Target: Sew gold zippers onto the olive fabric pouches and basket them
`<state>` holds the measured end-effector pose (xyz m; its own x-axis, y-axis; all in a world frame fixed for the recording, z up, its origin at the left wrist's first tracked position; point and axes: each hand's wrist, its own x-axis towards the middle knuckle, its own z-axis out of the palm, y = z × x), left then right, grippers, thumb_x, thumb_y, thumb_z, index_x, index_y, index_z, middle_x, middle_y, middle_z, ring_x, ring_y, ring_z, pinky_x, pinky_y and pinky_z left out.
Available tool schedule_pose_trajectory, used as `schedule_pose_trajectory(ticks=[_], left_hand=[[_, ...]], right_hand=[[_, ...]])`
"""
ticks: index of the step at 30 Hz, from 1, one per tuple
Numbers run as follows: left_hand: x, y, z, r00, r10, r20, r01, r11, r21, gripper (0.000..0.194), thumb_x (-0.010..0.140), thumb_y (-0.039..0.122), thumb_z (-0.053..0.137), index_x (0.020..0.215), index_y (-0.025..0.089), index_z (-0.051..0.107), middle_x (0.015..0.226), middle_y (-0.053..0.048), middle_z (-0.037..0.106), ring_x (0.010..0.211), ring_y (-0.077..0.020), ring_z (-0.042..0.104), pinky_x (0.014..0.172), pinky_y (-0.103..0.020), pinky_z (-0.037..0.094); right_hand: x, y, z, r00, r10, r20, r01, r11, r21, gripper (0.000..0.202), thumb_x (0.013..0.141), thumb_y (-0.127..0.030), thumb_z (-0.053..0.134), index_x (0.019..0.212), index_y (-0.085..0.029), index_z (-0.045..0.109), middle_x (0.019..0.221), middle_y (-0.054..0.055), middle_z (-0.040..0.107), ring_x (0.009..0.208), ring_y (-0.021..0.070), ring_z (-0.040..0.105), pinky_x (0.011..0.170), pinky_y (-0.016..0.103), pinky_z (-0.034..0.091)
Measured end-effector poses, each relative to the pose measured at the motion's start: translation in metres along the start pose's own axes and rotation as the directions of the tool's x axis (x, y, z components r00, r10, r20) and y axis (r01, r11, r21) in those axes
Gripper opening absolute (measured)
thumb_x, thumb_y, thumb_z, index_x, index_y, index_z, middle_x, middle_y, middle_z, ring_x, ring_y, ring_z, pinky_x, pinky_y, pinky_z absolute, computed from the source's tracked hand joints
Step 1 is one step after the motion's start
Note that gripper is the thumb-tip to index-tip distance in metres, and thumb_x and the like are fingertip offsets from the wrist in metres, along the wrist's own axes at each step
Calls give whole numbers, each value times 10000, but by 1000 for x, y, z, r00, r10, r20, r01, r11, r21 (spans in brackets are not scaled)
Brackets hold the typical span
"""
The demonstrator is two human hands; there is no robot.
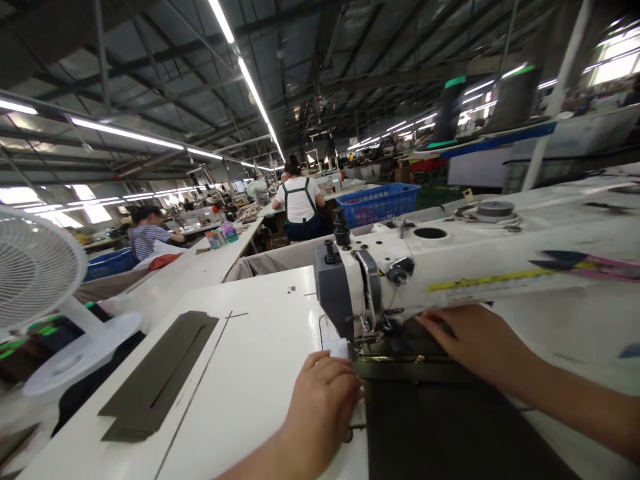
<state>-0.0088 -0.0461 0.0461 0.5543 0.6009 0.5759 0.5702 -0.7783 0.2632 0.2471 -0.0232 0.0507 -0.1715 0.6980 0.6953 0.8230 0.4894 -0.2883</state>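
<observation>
A dark olive fabric piece with a gold-toothed zipper lies on the bed of a white sewing machine. The zipper runs sideways just in front of the presser foot. My left hand is at the fabric's left edge, its fingers curled and closed; what lies under the fingertips is hidden. To the right of the needle area, my right hand reaches in with thumb and fingertips closed on the fabric by the zipper.
Stacked olive fabric pieces with a slit lie on the white table. A white fan stands left. Snips and a yellow tape measure are on the machine. Beyond are a blue basket and seated people.
</observation>
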Motion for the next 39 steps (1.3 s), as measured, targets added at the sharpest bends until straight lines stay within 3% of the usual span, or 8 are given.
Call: schedule_pose_trajectory(ticks=[6,11,15,20,26,32,35,39], left_hand=[[1,-12,4,997,11,75,-23,988,154,85,858,211,573,932,175,595,994,-74,633,937,-203,594,871,-376,459],[8,-23,8,978,71,196,-100,985,137,133,861,108,532,967,167,586,1022,-58,663,958,-160,614,972,-348,386],[13,-23,9,987,-64,151,40,988,152,113,807,52,539,822,150,593,763,-33,667,707,-163,625,798,-320,459],[13,-19,11,991,-96,93,81,985,155,136,849,67,486,806,145,588,730,-38,642,706,-179,601,712,-314,459],[8,-19,14,993,-23,115,7,990,142,74,853,112,548,861,158,605,820,-42,635,790,-172,588,764,-315,437],[11,-15,10,973,-1,230,-55,970,238,44,835,149,574,877,150,589,848,-58,605,800,-186,557,765,-328,428],[13,-12,9,954,26,299,-111,957,270,100,766,173,616,844,134,570,844,-77,587,792,-202,538,782,-351,428],[12,-11,12,959,34,281,-125,942,312,37,782,150,577,812,136,560,813,-69,579,780,-198,531,786,-356,436]], right_hand=[[-46,-63,10,916,-388,100,390,921,-6,368,920,-141,274,740,-206,588,734,34,614,690,158,570,651,295,440],[-47,-68,29,927,-353,125,366,924,-108,342,895,-121,269,741,-188,567,683,49,603,586,168,567,550,297,433],[-32,-58,43,932,-264,248,316,928,-200,253,888,-206,382,976,-117,602,664,62,648,514,171,599,448,274,409],[-27,-60,49,901,-198,385,283,942,-178,223,837,-245,538,1017,-146,624,633,30,661,517,190,625,464,276,433],[-30,-54,47,902,-275,334,290,957,5,219,855,-178,477,1021,-180,619,790,11,696,661,172,659,579,273,484],[-27,-55,42,897,-310,315,314,949,38,206,859,-168,451,941,-195,638,693,-6,671,571,147,624,536,255,446],[-24,-59,40,913,-367,175,381,923,-54,273,886,-160,385,793,-193,640,660,19,637,574,162,595,553,281,447],[-22,-58,45,923,-383,28,382,906,-183,311,875,-117,348,992,-110,636,946,105,676,839,218,625,743,363,501]])
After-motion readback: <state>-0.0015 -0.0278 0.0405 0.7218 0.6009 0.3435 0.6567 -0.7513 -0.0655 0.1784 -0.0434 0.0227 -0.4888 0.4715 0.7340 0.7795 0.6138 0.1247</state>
